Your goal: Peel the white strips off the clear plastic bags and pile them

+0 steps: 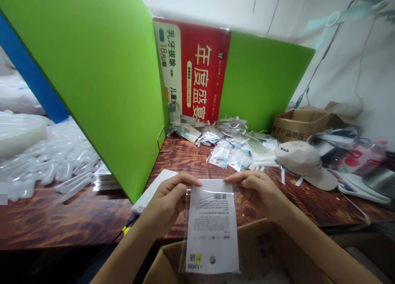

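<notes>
— What do the hands hold?
— The left hand (168, 199) and right hand (257, 193) each close a fingertip grip on a top corner of the clear plastic sleeve with a white printed card (212, 230), above the open brown cardboard box (262, 251) at 6 o'clock.
— Anything unclear?
— The card's print is unreadable; the box is cut off. At 12 o'clock, small packets (230, 148) litter the dark wooden table (68, 218).

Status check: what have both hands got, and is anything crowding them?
Left hand and right hand pinch top corners of clear packet. Packet hangs over open cardboard box. White cap and loose packets lie behind, apart.
</notes>
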Demonstrator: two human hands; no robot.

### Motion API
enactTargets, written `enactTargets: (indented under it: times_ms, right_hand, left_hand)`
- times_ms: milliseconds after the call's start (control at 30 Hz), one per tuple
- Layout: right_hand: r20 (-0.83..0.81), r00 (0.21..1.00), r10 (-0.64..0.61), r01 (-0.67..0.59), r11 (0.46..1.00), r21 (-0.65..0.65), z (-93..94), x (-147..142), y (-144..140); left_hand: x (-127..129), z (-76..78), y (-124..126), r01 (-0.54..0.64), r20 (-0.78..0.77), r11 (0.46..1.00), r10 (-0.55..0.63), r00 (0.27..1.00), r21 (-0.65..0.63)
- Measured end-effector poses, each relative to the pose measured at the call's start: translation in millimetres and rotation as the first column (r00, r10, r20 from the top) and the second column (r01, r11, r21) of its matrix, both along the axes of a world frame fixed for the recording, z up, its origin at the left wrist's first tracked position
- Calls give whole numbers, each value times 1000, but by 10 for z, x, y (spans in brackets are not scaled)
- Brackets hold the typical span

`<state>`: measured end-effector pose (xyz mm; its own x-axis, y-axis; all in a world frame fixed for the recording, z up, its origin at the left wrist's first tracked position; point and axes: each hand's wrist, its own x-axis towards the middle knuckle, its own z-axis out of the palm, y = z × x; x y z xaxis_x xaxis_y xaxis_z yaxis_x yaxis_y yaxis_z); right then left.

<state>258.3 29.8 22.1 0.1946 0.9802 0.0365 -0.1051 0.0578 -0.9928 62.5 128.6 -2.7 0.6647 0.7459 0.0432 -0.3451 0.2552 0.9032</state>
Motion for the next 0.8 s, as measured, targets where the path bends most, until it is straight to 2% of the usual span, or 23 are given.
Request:
enactTargets:
  times_ms: [133, 200, 267, 367, 467, 533, 633, 733, 800]
  right_hand:
    - [149, 989, 6, -8, 1000, 10, -41, 23, -14]
    - [205, 978, 45, -51, 998, 25, -65, 38, -16]
    - [226, 971, 73, -83, 996, 35, -83, 55, -17]
    - [179, 983, 39, -48, 998, 48, -87, 78, -23]
    - [39, 999, 3, -7, 995, 95, -70, 86, -25]
    - [51, 998, -27, 19, 990, 139, -65, 89, -21]
    - [289, 952, -98, 40, 979, 199, -83, 97, -7]
    - [550, 816, -179, 31, 963, 267, -105, 88, 10]
    - [653, 729, -203, 13, 959, 284, -107, 59, 17]
  left_hand:
    - [13, -4, 7, -41, 4, 999, 41, 999, 28]
    - [15, -12, 14, -51, 14, 998, 51, 999, 30]
    - [22, -19, 19, -57, 26, 998, 57, 998, 19]
    - [42, -30, 18, -58, 75, 996, 63, 995, -72]
    - [59, -56, 7, 18, 72, 987, -7, 997, -158]
    - [61, -82, -7, 120, 7, 987, -120, 993, -111]
    - [53, -119, -39, 247, -90, 969, -244, 966, 26]
    - [41, -158, -73, 282, -170, 953, -261, 950, 110]
    - [32, -187, -94, 330, -240, 931, -288, 927, 155]
